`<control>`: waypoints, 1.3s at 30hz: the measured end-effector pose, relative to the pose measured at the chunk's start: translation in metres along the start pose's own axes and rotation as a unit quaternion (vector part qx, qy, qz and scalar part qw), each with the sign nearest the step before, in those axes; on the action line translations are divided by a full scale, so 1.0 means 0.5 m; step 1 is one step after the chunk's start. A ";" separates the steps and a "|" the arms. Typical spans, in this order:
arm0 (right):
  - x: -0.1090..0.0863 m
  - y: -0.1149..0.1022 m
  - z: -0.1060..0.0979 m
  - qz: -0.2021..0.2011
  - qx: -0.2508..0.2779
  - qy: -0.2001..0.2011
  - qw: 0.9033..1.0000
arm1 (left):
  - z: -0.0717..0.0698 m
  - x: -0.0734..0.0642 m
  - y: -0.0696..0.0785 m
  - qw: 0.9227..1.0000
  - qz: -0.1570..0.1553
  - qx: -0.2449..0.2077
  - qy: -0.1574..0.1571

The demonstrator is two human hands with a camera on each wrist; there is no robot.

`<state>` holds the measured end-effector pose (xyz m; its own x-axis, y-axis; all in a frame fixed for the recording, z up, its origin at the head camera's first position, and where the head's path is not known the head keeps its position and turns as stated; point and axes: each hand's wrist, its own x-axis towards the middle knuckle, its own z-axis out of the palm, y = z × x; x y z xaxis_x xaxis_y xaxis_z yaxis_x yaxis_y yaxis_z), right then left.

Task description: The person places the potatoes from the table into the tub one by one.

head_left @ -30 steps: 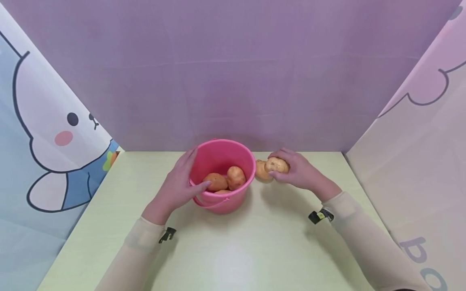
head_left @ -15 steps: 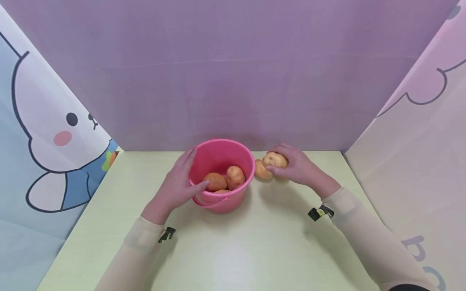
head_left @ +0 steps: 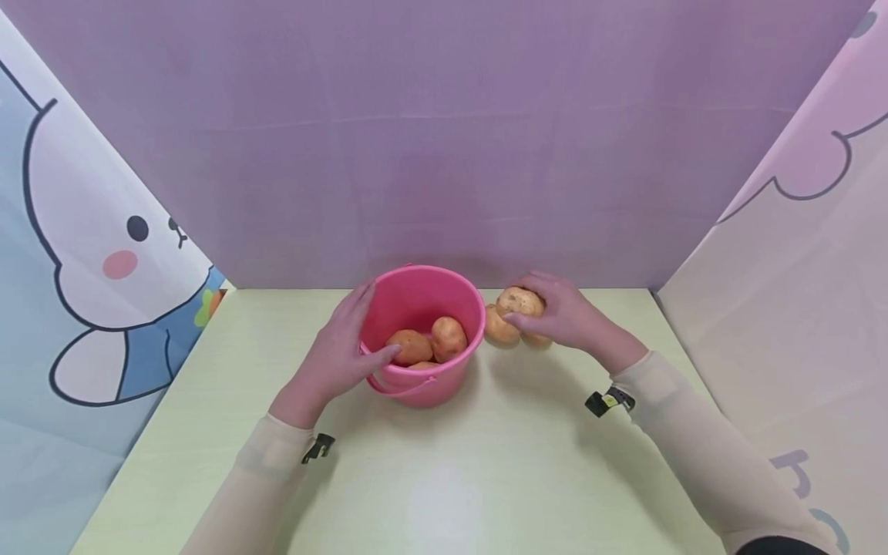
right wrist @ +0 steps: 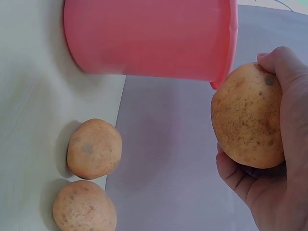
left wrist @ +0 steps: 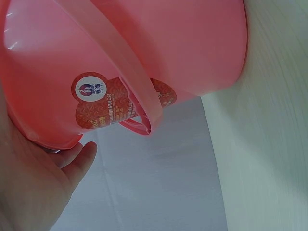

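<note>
A pink bucket (head_left: pixel 423 385) stands on the table with several potatoes inside, one potato (head_left: pixel 449 339) leaning at its right wall. My left hand (head_left: pixel 336 354) holds the bucket's rim from the left, its thumb reaching over the opening. In the left wrist view the fingers (left wrist: pixel 79 163) lie along the rim. Right of the bucket, my right hand (head_left: pixel 565 316) grips a potato (right wrist: pixel 248 115) between thumb and fingers, raised off the table. Below it in the right wrist view are two more potatoes, one (right wrist: pixel 95 149) nearer the bucket and another (right wrist: pixel 84 207) beside it.
The pale table (head_left: pixel 444 478) stretches in front of the bucket. A purple cloth wall (head_left: pixel 444 154) rises close behind it. Printed side panels stand at the left (head_left: pixel 139 308) and right (head_left: pixel 784 308). The bucket's handle (left wrist: pixel 120 53) hangs down its near side.
My right hand has lifted the potato and shifted slightly left towards the bucket, so another potato shows beneath it. The left hand and bucket have stayed in place.
</note>
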<state>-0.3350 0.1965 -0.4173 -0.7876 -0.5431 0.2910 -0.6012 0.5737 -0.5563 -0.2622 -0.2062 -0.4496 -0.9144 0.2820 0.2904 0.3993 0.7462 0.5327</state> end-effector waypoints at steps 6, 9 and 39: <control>0.008 -0.011 -0.005 0.001 -0.002 -0.006 1.000 | 0.000 0.000 0.000 1.000 0.001 -0.004 0.001; 0.013 -0.014 -0.006 -0.003 -0.004 -0.005 1.000 | 0.001 0.000 -0.001 1.000 0.000 -0.005 0.001; 0.081 -0.062 0.003 -0.006 0.039 -0.016 0.999 | 0.003 0.001 0.000 1.000 -0.002 -0.009 0.003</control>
<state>-0.3479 0.1558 -0.3894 -0.7752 -0.5699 0.2726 -0.5964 0.5180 -0.6132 -0.2628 -0.2053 -0.4508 -0.9157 0.2754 0.2927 0.3966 0.7368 0.5475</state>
